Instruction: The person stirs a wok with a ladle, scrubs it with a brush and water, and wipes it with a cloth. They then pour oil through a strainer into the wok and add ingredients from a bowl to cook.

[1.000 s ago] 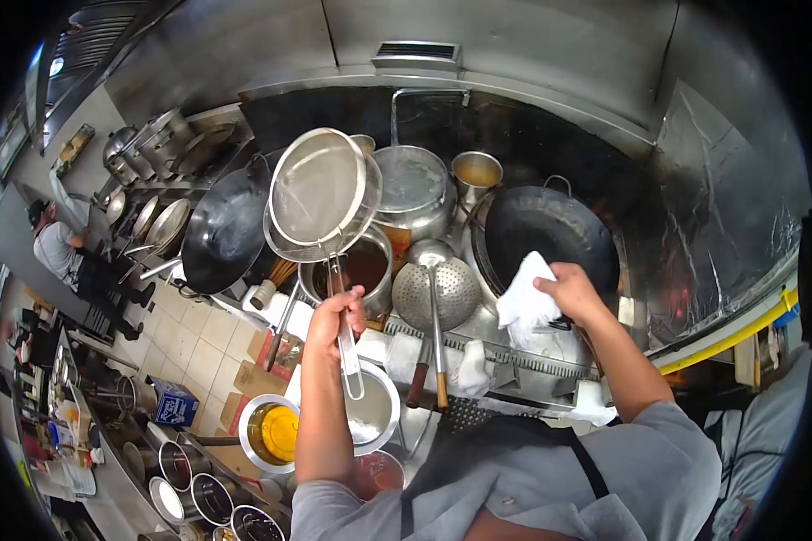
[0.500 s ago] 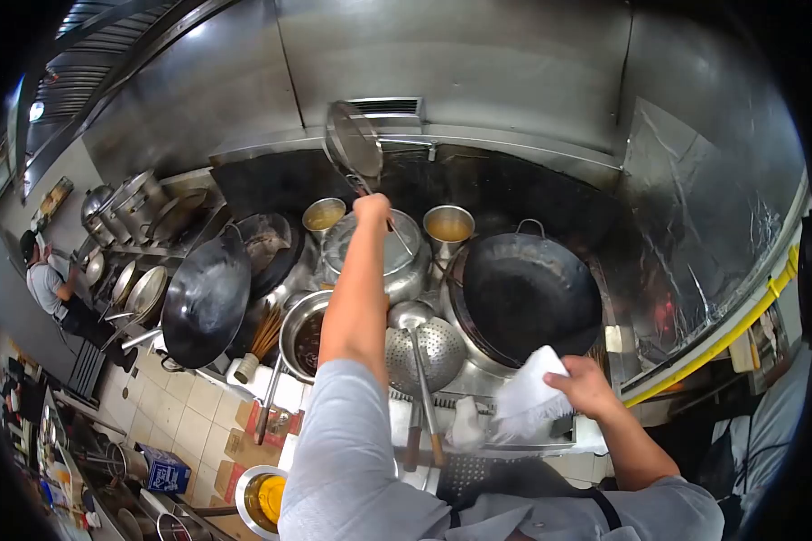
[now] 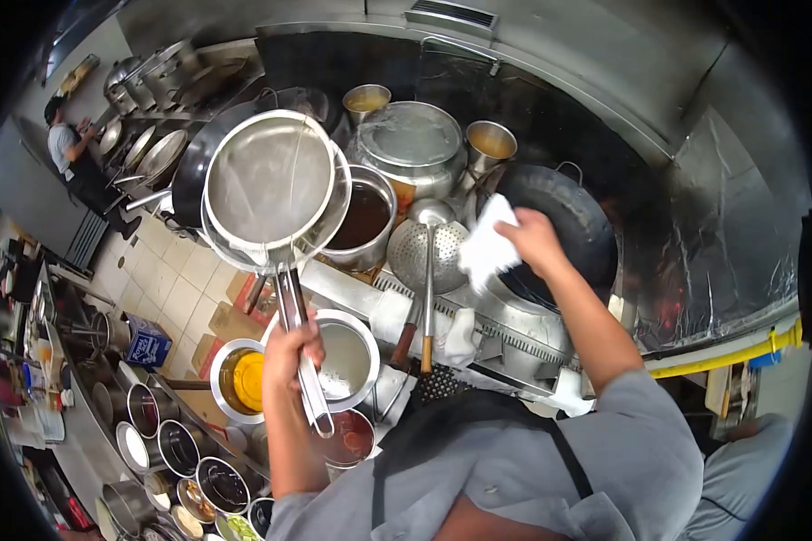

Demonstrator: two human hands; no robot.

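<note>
My left hand [image 3: 295, 352] is wrapped round the long metal handle of a round mesh strainer [image 3: 269, 180]. The strainer's wide face is turned up toward me, with a larger metal rim showing behind its edge. Below that hand stands a metal bowl [image 3: 345, 361] with pale liquid, partly hidden by the hand and handle. In my right hand [image 3: 534, 239] is a bunched white cloth [image 3: 491, 245], gripped between thumb and fingers. Hand and cloth overlap the near left side of the black wok [image 3: 579, 212] in this view.
A perforated skimmer [image 3: 410, 257] and a ladle [image 3: 431, 213] lie before a lidded pot [image 3: 415, 144]. A pot of dark liquid [image 3: 363, 216] sits beside the strainer. Yellow liquid [image 3: 250, 379] fills a bowl at left. A person [image 3: 72, 158] stands far left.
The strainer has come down from the back of the stove toward me and to the left. My right hand and the cloth have moved up toward the wok. The view has turned left.
</note>
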